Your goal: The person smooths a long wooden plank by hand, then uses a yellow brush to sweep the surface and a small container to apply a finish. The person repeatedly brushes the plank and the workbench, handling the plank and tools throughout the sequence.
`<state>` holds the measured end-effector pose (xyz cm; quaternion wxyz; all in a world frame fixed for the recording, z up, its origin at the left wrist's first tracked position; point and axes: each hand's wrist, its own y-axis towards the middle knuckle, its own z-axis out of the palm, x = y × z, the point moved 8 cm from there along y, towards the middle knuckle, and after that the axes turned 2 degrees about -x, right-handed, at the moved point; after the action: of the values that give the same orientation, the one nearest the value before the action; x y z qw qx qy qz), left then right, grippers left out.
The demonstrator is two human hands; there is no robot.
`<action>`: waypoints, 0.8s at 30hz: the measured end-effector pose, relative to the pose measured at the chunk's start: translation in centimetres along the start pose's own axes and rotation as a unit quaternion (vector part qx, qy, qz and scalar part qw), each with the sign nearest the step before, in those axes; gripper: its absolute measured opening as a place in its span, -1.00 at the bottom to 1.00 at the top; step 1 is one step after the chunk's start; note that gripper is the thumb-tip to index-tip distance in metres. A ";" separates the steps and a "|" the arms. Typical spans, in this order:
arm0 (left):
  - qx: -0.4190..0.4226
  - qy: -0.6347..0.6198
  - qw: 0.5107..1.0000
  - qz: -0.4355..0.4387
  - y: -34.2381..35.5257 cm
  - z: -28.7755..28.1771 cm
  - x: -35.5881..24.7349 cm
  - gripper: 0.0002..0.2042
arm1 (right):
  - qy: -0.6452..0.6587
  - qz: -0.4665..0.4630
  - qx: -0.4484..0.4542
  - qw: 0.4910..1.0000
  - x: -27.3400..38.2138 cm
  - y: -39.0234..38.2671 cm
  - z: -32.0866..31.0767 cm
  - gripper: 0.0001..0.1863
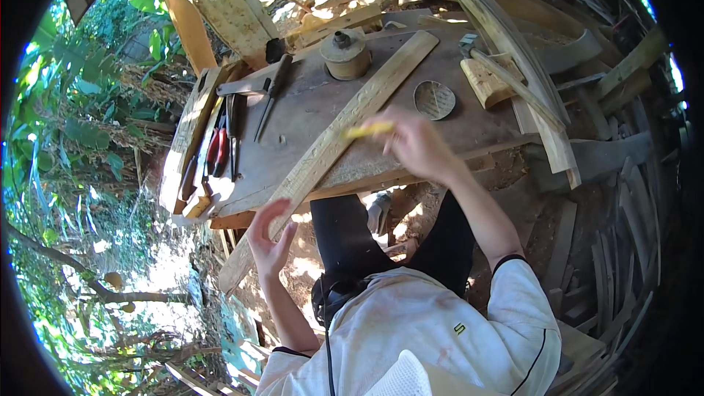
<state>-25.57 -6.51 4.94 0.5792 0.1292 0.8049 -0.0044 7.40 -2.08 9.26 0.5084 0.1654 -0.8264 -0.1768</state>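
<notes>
A long, narrow wooden plank (334,143) lies slantwise across the workbench, its near end sticking out past the front edge at the lower left. Over that near part is my left hand (270,246), thumb and fingers apart in a curve; whether it touches the wood I cannot tell. My right hand (419,145) is closed on a short, slim yellow stick (368,130), whose tip points left at the plank's middle. Motion blurs this hand and hides what kind of tool the stick is. Marks show along the plank's face.
On the bench (293,114) at left lie red-handled pliers (217,148), a dark-handled tool (273,95) and other tools. A round wooden block with a metal top (345,55) stands behind the plank. To the right are a round tin (434,100) and long wood strips (513,51).
</notes>
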 end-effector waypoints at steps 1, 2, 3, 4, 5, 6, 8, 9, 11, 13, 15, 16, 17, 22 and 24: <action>-0.015 0.088 0.995 0.036 0.9 0.1 -1.4 -0.46 | 0.049 0.059 -0.040 0.996 -3.3 0.7 -1.5 -0.76; -0.034 0.175 0.981 0.074 1.6 0.2 -2.7 -0.46 | 0.013 0.097 -0.102 0.990 -5.0 1.6 -4.3 -0.78; -0.029 0.183 0.981 0.062 1.8 0.7 -2.5 -0.40 | -0.024 0.134 -0.164 0.977 -6.4 2.2 -7.3 -0.78; -0.021 0.217 0.974 0.056 2.0 1.3 -2.1 -0.39 | -0.074 0.125 -0.221 0.965 -7.3 2.8 -9.6 -0.77; -0.014 0.253 0.966 0.049 2.0 1.7 -1.5 -0.38 | -0.165 0.109 -0.268 0.943 -7.0 3.3 -11.3 -0.76; -0.007 0.287 0.957 0.041 1.9 2.0 -0.9 -0.37 | -0.231 0.075 -0.274 0.931 -6.5 3.8 -11.8 -0.78; -0.015 0.291 0.954 0.069 1.7 1.8 0.2 -0.42 | -0.357 0.011 -0.277 0.892 -5.4 4.8 -11.3 -0.82; -0.020 0.291 0.953 0.079 1.5 1.4 0.9 -0.44 | -0.314 0.070 -0.215 0.922 -6.2 5.0 -9.7 -0.84; -0.028 0.297 0.949 0.099 1.1 1.0 0.9 -0.46 | -0.280 0.010 -0.161 0.946 -5.0 4.6 -6.6 -0.83; -0.031 0.259 0.963 0.068 1.0 0.2 1.1 -0.44 | -0.224 0.023 -0.171 0.959 -4.6 4.6 -6.9 -0.81; -0.029 0.225 0.973 0.037 0.8 -0.5 1.1 -0.41 | -0.196 0.090 -0.195 0.957 -6.5 5.0 -9.5 -0.78; -0.028 0.223 0.974 0.032 0.6 -0.8 1.0 -0.42 | -0.254 0.078 -0.217 0.939 -6.8 5.2 -10.6 -0.78; -0.025 0.219 0.975 0.030 0.6 -1.1 1.0 -0.42 | -0.314 0.066 -0.239 0.917 -7.0 5.3 -11.8 -0.79; -0.042 0.167 0.985 -0.001 0.2 -2.0 1.6 -0.44 | -0.326 0.033 -0.147 0.933 -6.6 4.7 -7.4 -0.79; -0.047 0.183 0.982 0.002 -0.1 -2.3 1.8 -0.45 | -0.256 -0.038 -0.108 0.960 -2.6 3.5 -4.6 -0.80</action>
<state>-28.26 -5.93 3.96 0.4275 0.1020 0.8964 0.0580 12.34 1.56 10.81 0.2877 0.0900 -0.8981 -0.3201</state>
